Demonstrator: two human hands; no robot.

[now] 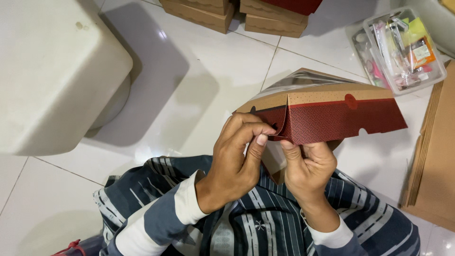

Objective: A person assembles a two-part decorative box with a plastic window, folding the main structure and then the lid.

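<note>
I hold a flat cardboard box blank, dark red with a patterned print and a tan dotted band along its top, in front of my lap. My left hand pinches a folded flap at the blank's lower left corner between thumb and forefinger. My right hand grips the lower edge just beside it, thumb on the red face. The blank's silvery inner side shows along the top. Both hands are close together, nearly touching.
A white stool or seat stands at the left on the white tiled floor. Folded brown boxes sit at the top. A clear plastic tub of small items is at upper right. A stack of flat cardboard lies at right.
</note>
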